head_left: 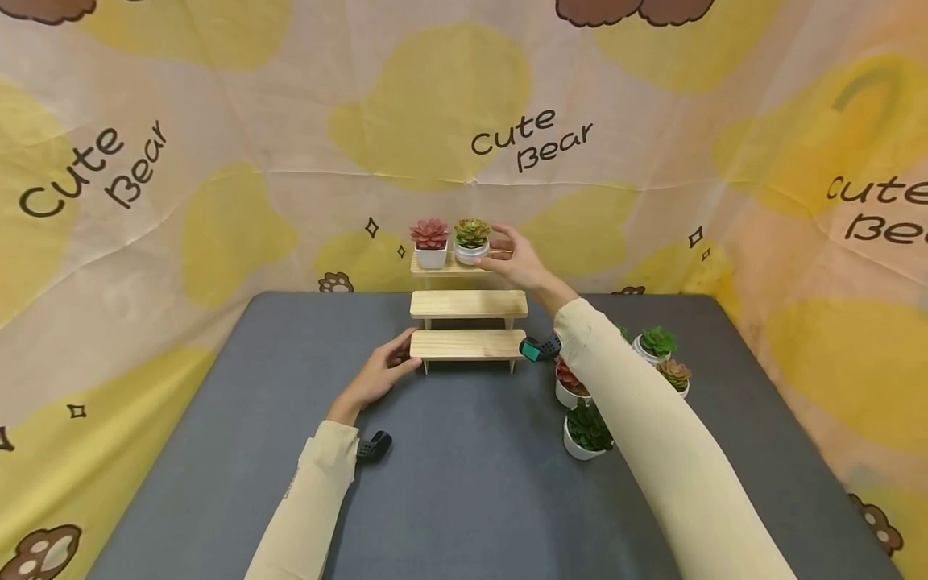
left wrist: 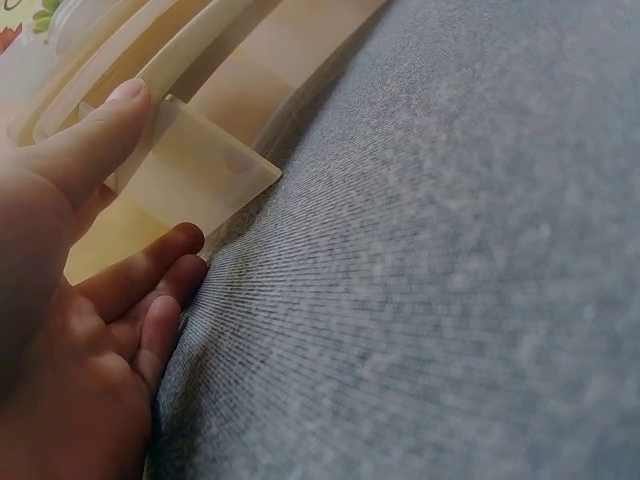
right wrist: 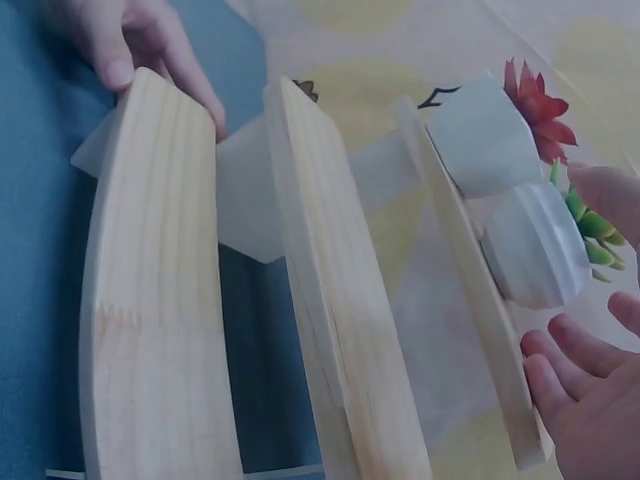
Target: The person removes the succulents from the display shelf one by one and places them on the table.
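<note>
A three-tier wooden stand [head_left: 468, 345] with clear supports stands at the back of the table. My left hand [head_left: 380, 372] holds the left end of its lowest step, thumb [left wrist: 105, 135] on the front edge and the lower fingers loose by the clear support [left wrist: 200, 165]. On the top step sit a pink succulent [head_left: 429, 234] in a square white pot and a green-yellow succulent [head_left: 473, 232] in a round white pot [right wrist: 535, 245]. My right hand [head_left: 518, 259] is beside the round pot, its fingers spread and apart from it in the right wrist view.
Several more potted succulents stand on the right of the table, partly behind my right sleeve [head_left: 652, 419]: a dark green one [head_left: 589, 425], a red one [head_left: 569, 379], a bright green one [head_left: 657, 341] and a pinkish one [head_left: 674, 374]. A patterned cloth [head_left: 290, 121] hangs behind.
</note>
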Demonstrator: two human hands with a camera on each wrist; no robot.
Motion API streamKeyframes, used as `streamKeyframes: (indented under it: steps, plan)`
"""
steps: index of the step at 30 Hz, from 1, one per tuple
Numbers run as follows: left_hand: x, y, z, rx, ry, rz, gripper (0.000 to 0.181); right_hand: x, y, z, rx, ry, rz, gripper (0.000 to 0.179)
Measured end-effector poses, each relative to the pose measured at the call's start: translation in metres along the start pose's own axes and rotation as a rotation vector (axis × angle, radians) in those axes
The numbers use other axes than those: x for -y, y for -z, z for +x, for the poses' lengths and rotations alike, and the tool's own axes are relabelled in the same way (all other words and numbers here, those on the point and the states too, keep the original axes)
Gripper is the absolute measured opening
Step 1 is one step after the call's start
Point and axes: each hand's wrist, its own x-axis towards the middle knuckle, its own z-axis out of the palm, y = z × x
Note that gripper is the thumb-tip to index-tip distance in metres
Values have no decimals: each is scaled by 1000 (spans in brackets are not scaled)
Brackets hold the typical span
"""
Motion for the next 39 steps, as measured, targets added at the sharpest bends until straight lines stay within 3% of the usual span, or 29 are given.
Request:
streamKeyframes:
  steps: [2, 4, 10, 14, 26, 34, 39]
  plan:
    - [-7, 2, -1, -4, -12, 8, 63, 1, 0, 3, -13, 8, 0, 82]
    - [-4, 1, 0, -11, -18, 11, 63, 0, 0, 7, -21, 9, -5, 83]
    - [20, -2, 8, -20, -21, 28, 65, -1, -2, 16, -42, -5, -8, 84]
    - [27, -2, 13, -30, -35, 14, 65, -1, -3, 19, -55, 10, 7, 82]
    - [22, 0, 7, -25, -16, 12, 65, 0, -10, 21, -46, -22, -23, 79]
    - [27, 0, 7, -20, -2, 0, 66, 2, -13, 22, -84, -38, -94, 76]
    - [31, 0, 10, -24, 3, 2, 66, 2, -13, 23, -65, -37, -113, 68]
